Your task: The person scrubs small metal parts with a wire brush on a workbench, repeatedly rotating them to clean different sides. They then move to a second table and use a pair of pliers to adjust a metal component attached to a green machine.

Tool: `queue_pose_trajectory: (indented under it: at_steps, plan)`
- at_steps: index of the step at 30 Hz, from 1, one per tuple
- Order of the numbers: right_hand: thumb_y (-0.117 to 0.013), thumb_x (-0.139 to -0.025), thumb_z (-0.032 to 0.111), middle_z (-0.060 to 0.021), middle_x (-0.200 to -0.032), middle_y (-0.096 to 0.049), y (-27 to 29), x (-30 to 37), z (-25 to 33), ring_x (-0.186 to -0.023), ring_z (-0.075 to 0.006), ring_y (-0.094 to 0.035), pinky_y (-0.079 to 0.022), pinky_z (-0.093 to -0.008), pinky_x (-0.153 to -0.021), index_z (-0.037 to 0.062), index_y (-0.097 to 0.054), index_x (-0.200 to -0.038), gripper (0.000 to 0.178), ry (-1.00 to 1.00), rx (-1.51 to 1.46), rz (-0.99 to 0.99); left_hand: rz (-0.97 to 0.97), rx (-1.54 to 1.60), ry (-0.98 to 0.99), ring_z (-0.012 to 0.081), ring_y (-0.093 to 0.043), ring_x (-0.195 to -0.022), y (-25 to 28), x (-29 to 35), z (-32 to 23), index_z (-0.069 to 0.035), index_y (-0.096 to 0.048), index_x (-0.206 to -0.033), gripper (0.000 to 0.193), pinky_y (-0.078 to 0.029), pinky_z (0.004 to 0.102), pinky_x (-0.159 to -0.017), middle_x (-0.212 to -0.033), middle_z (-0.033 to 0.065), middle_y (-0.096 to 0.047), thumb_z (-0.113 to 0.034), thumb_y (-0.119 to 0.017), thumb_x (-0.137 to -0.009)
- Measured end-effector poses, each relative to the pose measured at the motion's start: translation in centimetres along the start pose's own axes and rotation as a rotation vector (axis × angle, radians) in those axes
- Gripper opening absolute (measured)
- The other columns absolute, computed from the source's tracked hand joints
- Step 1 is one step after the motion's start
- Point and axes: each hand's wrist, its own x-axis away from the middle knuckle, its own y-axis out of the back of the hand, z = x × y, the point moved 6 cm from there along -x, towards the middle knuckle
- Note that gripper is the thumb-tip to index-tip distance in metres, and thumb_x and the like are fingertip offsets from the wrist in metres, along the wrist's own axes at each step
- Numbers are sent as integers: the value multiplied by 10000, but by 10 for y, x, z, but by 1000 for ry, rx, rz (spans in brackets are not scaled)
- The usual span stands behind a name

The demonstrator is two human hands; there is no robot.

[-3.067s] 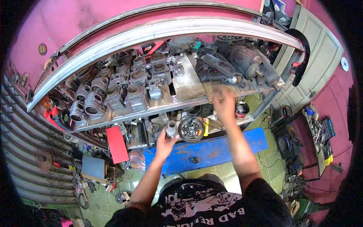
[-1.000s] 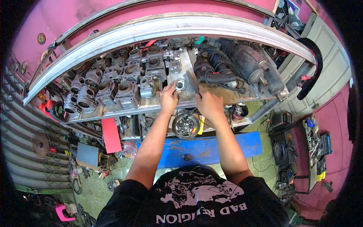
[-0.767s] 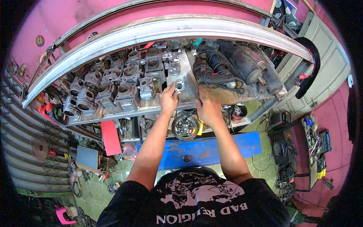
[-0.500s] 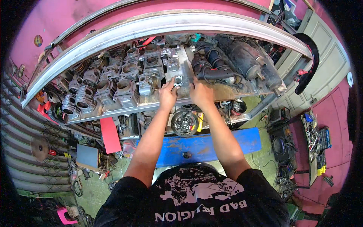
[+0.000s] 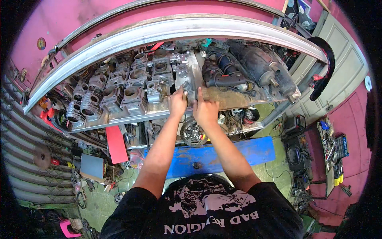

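My left hand (image 5: pixel 178 104) is closed at the front edge of the shelf, its thumb and fingers around a small metal flanged part (image 5: pixel 186 87), mostly hidden by the fingers. Just to its right, my right hand (image 5: pixel 206 113) has the index finger stretched forward over the shelf board (image 5: pixel 227 99), the other fingers partly bent, and nothing visible in it. Small metal castings (image 5: pixel 181 73) stand in a column beyond my left hand. A carburetor-like metal part (image 5: pixel 152 94) sits to the left of it.
Several engine cylinders (image 5: pixel 133 99) fill the shelf's left side. A power drill (image 5: pixel 227 81) and dark exhaust mufflers (image 5: pixel 260 71) lie on the right. A pale rail (image 5: pixel 191 27) arches across above. Below are a round slotted disc (image 5: pixel 193 133) and a blue bench (image 5: pixel 234 156).
My right hand has drawn back toward me and left, its index finger now stretched out. The flanged part in my left hand has turned, its round opening no longer facing up.
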Motion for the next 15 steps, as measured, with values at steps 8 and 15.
queue_pose_trajectory:
  at_steps: [8, 15]
  plan:
    - [-688, -903, 245, -214, -766, -721, 46, 28, -2, -778, -399, -714, -491, -534, -832, 67, -607, -1410, 544, 119, -47, -113, -32, -12, -13, 379, -640, -1133, 2, 4, 6, -53, -577, -1410, 483, -400, 555, -1027, -1145, 186, -712, -280, -595, -983]
    - [-659, -918, 220, -217, -788, -722, -1, 5, -9, -769, -381, -701, -485, -530, -806, 32, -547, -1447, 573, 6, 32, 42, -85, -58, -11, 434, -662, -1055, 8, 4, -16, 14, -629, -1343, 559, -496, 493, -935, -1086, 280, -700, -425, -603, -997]
